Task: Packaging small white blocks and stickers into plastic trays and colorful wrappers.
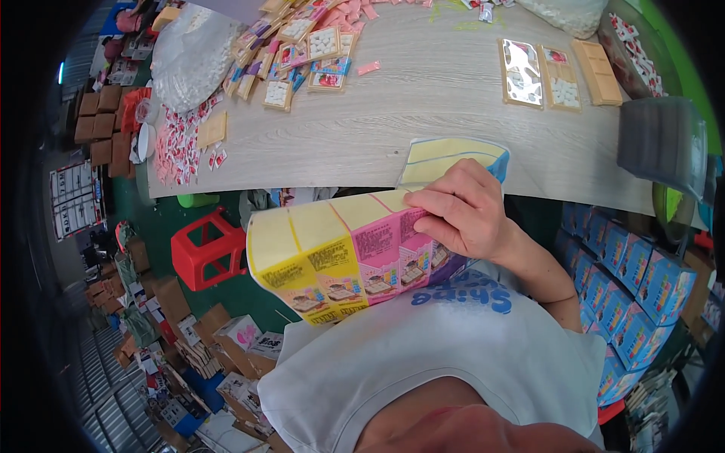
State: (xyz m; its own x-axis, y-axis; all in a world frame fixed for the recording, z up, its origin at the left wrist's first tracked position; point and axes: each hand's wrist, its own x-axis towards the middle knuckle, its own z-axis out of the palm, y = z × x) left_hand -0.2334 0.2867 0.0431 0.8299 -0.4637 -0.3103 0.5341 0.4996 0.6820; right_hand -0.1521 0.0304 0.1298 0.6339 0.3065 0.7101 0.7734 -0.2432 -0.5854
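Note:
My right hand (466, 215) is closed on the upper edge of a long sheet of printed labels (375, 253), thumb and fingers pinching it. Yellow, pink and purple panels with small pictures show on the sheet, below a pale yellow upper strip. It hangs in front of my chest, just off the near edge of the table. Another pale yellow piece with a blue edge (432, 157) lies at the table edge behind my fingers; whether it belongs to the same sheet I cannot tell. My left hand is not in view.
On the table (317, 151) stand a heap of filled trays (310, 53), scattered small red-and-white packets (185, 140) and a bag of white pieces (192, 57). Three trays (563, 79) lie far right, near a grey bin (661, 143). A red stool (208, 249) and blue boxes (623, 272) flank me.

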